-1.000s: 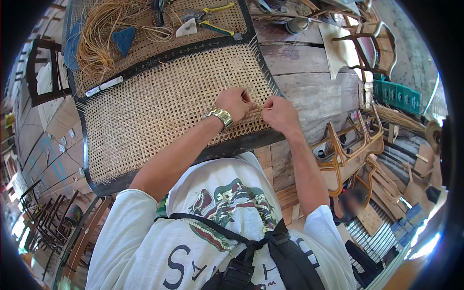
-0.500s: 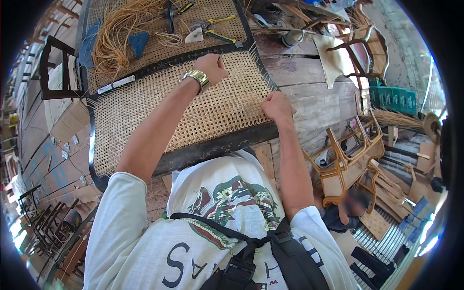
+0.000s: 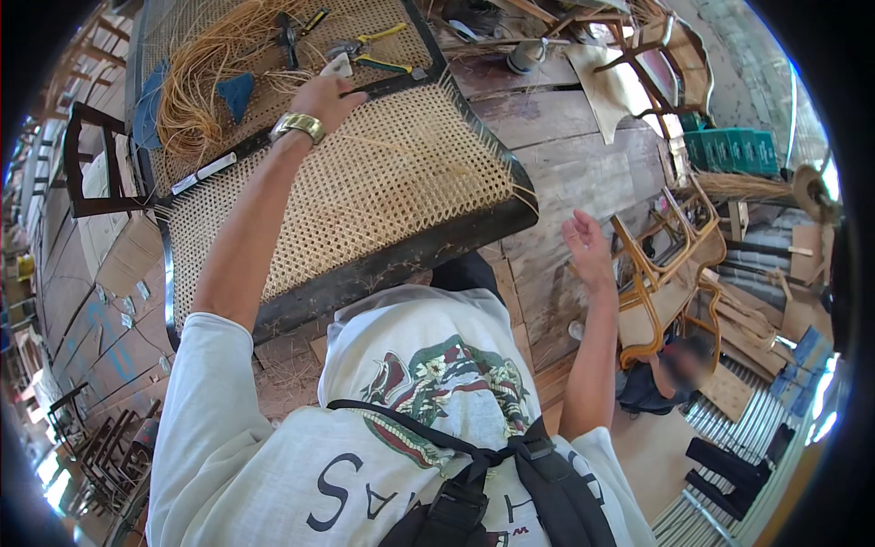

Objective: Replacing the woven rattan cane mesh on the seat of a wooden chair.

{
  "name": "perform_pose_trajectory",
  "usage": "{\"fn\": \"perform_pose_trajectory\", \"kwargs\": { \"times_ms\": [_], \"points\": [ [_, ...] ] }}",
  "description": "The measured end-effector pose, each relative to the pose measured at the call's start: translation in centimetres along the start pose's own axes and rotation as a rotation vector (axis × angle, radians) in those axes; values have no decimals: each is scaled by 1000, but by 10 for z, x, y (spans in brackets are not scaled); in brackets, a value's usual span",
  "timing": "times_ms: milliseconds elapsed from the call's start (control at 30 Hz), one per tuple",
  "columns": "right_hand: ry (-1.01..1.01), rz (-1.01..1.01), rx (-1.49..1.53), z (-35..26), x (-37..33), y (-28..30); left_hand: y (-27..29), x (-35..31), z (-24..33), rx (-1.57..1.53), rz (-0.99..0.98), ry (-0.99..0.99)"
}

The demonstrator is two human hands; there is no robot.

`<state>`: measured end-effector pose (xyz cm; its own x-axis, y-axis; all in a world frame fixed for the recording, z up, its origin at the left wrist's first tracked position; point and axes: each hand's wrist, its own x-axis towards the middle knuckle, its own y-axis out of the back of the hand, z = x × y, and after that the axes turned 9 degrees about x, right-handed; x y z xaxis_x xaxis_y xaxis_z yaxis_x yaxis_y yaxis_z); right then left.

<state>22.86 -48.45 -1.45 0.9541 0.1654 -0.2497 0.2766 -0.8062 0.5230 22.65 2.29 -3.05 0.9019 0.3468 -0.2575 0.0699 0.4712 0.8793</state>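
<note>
In front of me lies a black-framed panel of woven cane point(image 3: 365, 182), with loose strand ends sticking out along its right edge. My left hand point(image 3: 326, 102), with a gold-coloured watch on the wrist, is over the panel's far part. Its thumb stands apart, and the fingers reach a small white piece point(image 3: 339, 66), partly covering it; whether they grip it is unclear. Off the panel's right side, my right hand point(image 3: 588, 248) hangs in the air, fingers loosely apart and nothing visible in it.
Beyond the frame bar lie a bundle of cane strands point(image 3: 196, 100), a blue cloth scrap point(image 3: 236, 95), yellow-handled cutters point(image 3: 378, 38) and pliers point(image 3: 385, 64). A white tube-like item point(image 3: 204, 173) rests on the bar. A wooden chair frame point(image 3: 670, 283) and a person point(image 3: 652, 387) are at the right.
My right hand has left the panel's right edge and drawn back to the right, its fingers opening. My left hand has moved from mid-panel to the far bar, by the white piece.
</note>
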Motion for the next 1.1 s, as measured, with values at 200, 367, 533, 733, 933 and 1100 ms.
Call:
{"fn": "perform_pose_trajectory", "kwargs": {
  "times_ms": [200, 367, 533, 733, 933, 1100],
  "points": [
    [-159, -231, 334, 17, 41, -26, -86, -46, 98, 78, 109, -471],
    [-154, -529, 310, 29, 43, 31, -98, -60, 108, 136, -76, -380],
    [-359, -487, 205, 78, 49, 158, -78, -61, 96, -34, -128, -108],
    [-322, -584, -936, 176, 112, 214, -64, -72, 62, 110, 57, 175],
    [437, -418, -108, -22, 153, 53, -30, -95, 65, 116, 346, 424],
    [666, -926, -64, -90, 157, -89, -20, -86, 63, 124, 546, 492]
  ]
}}
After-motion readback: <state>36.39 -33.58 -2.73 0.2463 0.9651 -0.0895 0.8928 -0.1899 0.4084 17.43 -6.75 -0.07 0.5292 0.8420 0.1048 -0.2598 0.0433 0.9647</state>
